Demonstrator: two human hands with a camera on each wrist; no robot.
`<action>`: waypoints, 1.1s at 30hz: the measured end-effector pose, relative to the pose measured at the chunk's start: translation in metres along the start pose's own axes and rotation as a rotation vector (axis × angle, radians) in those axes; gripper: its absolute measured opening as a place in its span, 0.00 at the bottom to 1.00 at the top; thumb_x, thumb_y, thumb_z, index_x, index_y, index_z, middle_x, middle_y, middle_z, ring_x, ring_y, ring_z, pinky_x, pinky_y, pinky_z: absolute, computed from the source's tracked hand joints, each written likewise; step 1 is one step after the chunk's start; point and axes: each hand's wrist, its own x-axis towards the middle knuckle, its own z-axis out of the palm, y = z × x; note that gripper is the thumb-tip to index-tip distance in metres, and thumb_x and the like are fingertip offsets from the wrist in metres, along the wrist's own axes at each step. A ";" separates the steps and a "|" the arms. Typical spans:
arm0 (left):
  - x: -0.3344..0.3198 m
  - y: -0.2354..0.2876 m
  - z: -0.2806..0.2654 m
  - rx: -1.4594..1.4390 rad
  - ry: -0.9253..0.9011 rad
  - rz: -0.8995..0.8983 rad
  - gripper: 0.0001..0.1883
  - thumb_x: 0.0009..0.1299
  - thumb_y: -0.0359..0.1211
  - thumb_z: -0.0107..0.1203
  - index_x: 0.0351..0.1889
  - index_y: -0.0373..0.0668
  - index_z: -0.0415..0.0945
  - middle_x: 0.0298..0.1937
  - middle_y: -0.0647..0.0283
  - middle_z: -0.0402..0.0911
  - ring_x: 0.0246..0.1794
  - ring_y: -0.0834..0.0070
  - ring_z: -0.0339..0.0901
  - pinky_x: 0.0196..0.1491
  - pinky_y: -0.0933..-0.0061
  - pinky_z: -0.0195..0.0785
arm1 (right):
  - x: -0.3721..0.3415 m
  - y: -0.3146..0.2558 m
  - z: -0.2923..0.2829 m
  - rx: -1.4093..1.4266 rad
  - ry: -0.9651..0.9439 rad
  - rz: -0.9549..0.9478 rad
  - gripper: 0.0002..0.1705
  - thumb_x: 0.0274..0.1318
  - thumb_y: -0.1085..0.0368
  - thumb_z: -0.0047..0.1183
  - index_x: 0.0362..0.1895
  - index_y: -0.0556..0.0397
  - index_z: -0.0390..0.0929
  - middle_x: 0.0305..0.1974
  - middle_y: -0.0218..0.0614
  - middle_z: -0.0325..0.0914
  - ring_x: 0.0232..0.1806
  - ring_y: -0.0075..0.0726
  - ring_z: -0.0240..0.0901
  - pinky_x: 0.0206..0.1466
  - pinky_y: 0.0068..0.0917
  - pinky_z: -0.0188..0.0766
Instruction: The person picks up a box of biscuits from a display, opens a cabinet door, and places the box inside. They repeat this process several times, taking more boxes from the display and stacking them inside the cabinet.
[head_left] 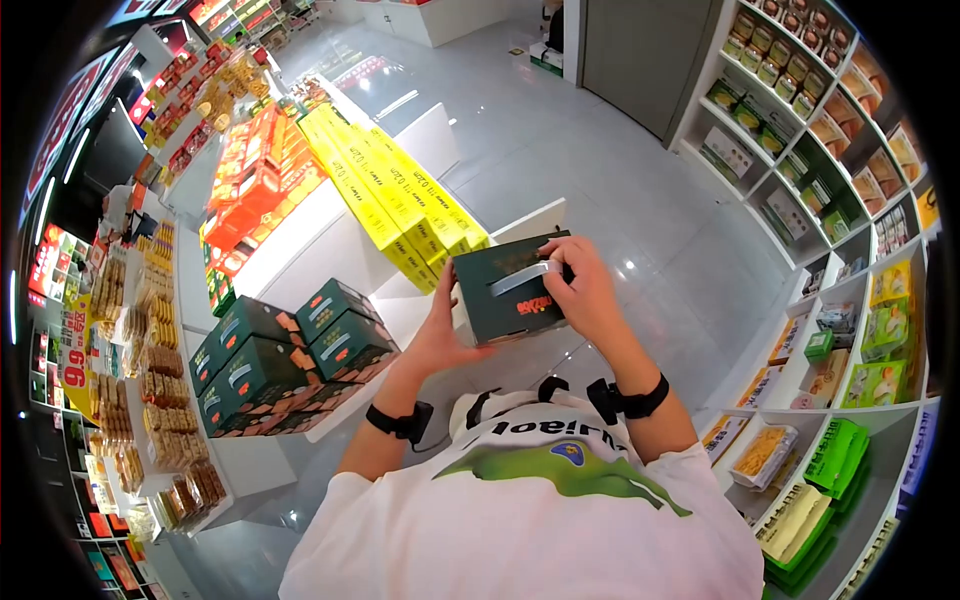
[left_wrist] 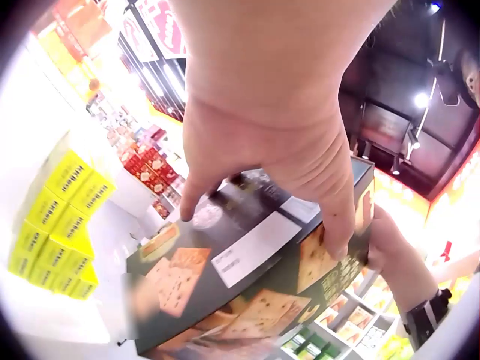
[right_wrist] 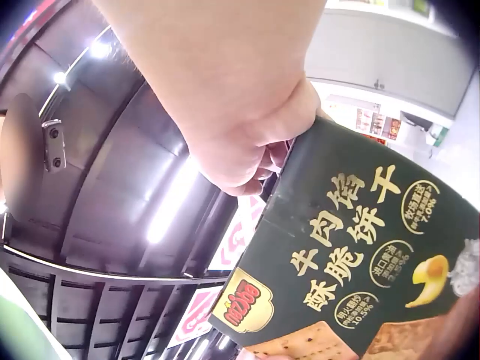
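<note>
At mid-frame, the dark green box (head_left: 505, 318) was already lifted, not yet set down; the right hand (head_left: 588, 292) pinched its handle (head_left: 518, 279), while the left hand (head_left: 436, 335), partly hidden, seemingly spread its fingers against the side.

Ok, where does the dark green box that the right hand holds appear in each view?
Head: dark green box, close to the picture's centre.
Left wrist: dark green box, lower middle, below the left hand.
Right wrist: dark green box, lower right, its printed side showing.
Shared landmark: the right hand, at the box in all three views.
</note>
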 end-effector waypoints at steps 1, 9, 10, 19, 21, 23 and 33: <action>0.012 0.010 0.015 0.010 -0.009 0.011 0.77 0.42 0.39 0.80 0.80 0.40 0.26 0.80 0.48 0.47 0.81 0.58 0.46 0.73 0.54 0.55 | -0.001 0.007 -0.014 0.002 0.001 0.010 0.06 0.53 0.69 0.52 0.29 0.57 0.69 0.45 0.41 0.79 0.53 0.49 0.71 0.59 0.39 0.68; 0.102 0.035 0.093 -0.058 -0.036 0.001 0.77 0.41 0.44 0.82 0.80 0.41 0.32 0.77 0.50 0.52 0.78 0.58 0.53 0.73 0.52 0.57 | 0.030 0.079 -0.106 -0.008 -0.031 0.137 0.09 0.56 0.66 0.57 0.30 0.57 0.70 0.46 0.42 0.80 0.48 0.47 0.76 0.51 0.35 0.72; 0.116 0.033 0.100 -0.056 -0.042 -0.004 0.76 0.41 0.44 0.82 0.80 0.41 0.34 0.76 0.50 0.54 0.77 0.58 0.54 0.72 0.53 0.59 | 0.039 0.089 -0.113 -0.003 -0.041 0.136 0.09 0.56 0.66 0.57 0.30 0.57 0.70 0.46 0.42 0.80 0.48 0.47 0.76 0.51 0.35 0.72; 0.312 -0.016 0.162 -0.234 -0.068 -0.059 0.71 0.43 0.44 0.81 0.79 0.40 0.39 0.72 0.50 0.63 0.73 0.58 0.62 0.71 0.57 0.60 | 0.136 0.237 -0.204 0.153 -0.033 0.442 0.38 0.47 0.59 0.70 0.63 0.49 0.68 0.69 0.45 0.63 0.71 0.47 0.62 0.66 0.46 0.67; 0.356 -0.017 0.174 -0.264 -0.054 -0.063 0.71 0.43 0.47 0.81 0.78 0.37 0.40 0.70 0.49 0.66 0.70 0.57 0.66 0.71 0.60 0.58 | 0.162 0.269 -0.237 0.192 -0.073 0.468 0.46 0.46 0.57 0.72 0.68 0.48 0.62 0.71 0.45 0.59 0.74 0.49 0.57 0.68 0.49 0.65; 0.406 -0.012 0.177 -0.260 -0.056 -0.026 0.71 0.44 0.47 0.81 0.78 0.38 0.39 0.70 0.49 0.65 0.71 0.58 0.65 0.72 0.61 0.58 | 0.194 0.289 -0.269 0.288 -0.159 0.459 0.64 0.40 0.55 0.77 0.78 0.45 0.48 0.75 0.46 0.53 0.77 0.53 0.50 0.72 0.50 0.59; 0.582 -0.053 0.174 -0.552 -0.043 -0.149 0.73 0.44 0.40 0.82 0.81 0.55 0.34 0.79 0.47 0.50 0.79 0.52 0.50 0.70 0.45 0.61 | 0.336 0.428 -0.290 0.625 -0.319 0.549 0.74 0.28 0.69 0.81 0.79 0.52 0.44 0.72 0.37 0.61 0.73 0.35 0.56 0.75 0.36 0.52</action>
